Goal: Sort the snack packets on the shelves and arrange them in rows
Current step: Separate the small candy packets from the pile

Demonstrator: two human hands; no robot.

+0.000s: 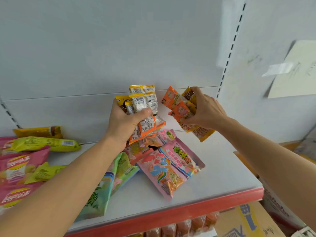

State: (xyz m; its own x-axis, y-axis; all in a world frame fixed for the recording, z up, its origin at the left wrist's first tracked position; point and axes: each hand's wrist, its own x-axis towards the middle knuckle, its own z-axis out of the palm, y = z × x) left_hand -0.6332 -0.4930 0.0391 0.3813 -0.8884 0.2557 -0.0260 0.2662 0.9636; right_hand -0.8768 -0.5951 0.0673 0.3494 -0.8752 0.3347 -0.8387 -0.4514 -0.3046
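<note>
Left forearm nearest, at 7 o'clock. Left hand (127, 123) clenches a yellow-and-orange packet bundle (145, 111); right hand (206, 111), 3 o'clock, grasps orange packets (179, 108) — both above the shelf (213, 168). Step: gathering by kind. Next, probably: set down rows.

At mid-frame I see a fanned bunch of small yellow and orange packets (143, 106), barcode backs toward me, raised above the white shelf (222, 168). Right of them sits a second raised bunch, orange packets (177, 106) face out. Below, pink packets (167, 168) lie flat; green packets (109, 178) overlap them at lower centre. Pink and yellow-green bags (25, 159) crowd the left edge.
</note>
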